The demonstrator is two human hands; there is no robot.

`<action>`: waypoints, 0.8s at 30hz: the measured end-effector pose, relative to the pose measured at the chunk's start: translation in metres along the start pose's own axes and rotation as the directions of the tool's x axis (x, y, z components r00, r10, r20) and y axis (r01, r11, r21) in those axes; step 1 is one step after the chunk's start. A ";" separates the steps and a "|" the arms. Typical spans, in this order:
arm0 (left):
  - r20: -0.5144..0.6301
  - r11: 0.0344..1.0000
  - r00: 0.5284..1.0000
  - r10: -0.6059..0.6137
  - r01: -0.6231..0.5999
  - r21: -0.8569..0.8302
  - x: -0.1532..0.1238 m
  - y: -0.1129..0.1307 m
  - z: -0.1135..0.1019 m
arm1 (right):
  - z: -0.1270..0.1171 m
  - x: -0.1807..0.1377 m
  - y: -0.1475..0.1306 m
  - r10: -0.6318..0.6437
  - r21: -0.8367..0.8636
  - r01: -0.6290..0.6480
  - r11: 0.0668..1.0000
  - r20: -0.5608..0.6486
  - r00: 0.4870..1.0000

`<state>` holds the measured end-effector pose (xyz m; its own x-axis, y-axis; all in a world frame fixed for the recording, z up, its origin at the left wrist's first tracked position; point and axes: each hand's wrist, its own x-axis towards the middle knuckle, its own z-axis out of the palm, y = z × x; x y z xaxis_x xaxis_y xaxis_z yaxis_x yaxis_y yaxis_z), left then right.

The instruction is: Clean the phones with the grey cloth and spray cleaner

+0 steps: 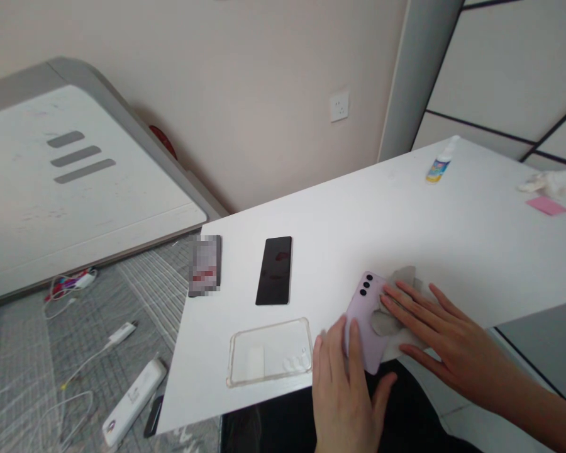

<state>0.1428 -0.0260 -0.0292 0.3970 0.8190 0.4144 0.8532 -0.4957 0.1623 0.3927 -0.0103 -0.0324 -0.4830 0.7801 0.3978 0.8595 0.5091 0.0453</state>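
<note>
A person's two bare hands work over a lilac, slab-shaped smartphone with three black camera lenses, lying back up at the near edge of a smooth white table. The right hand lies flat with fingers extended, pressing a soft grey cloth against the phone's right side; hand and cloth together hide that long edge. The left hand sets its fingers along the phone's opposite edge, thumb spread near the bottom end, though from this angle it cannot be told whether it truly clasps the phone or merely steadies it.

Closest to the grip, just left of the left hand, lies a clear, rectangular plastic phone case. Beyond it, left of the hands, rests a flat phone with a glossy black screen, and farther left a dark-edged rectangular item, its face pixelated. Well beyond the right hand stand a small spray bottle with a blue-and-yellow label and, farther right, crumpled white tissue beside a pink rectangular sheet. Far left of the grip, off the table, a white oblong power bank lies on grey patterned bedding.
</note>
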 end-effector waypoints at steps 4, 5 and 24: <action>-0.082 0.994 0.991 0.110 -0.108 0.033 0.007 -0.003 -0.005 | 0.001 -0.001 -0.011 0.063 0.059 -0.061 0.996 -0.039 0.997; -0.103 0.992 0.987 0.124 -0.122 0.025 0.010 -0.004 -0.007 | 0.000 0.000 -0.014 0.090 0.091 -0.085 0.992 -0.054 0.994; -0.262 0.990 0.965 0.037 -0.071 -0.123 0.027 -0.005 -0.013 | -0.016 0.029 -0.030 -0.212 0.216 0.222 0.951 -0.070 0.975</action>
<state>0.1446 -0.0047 -0.0074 0.3258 0.6960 0.6398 0.7744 -0.5847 0.2417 0.3560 -0.0087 -0.0081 -0.6414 0.6268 0.4424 0.6734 0.7362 -0.0668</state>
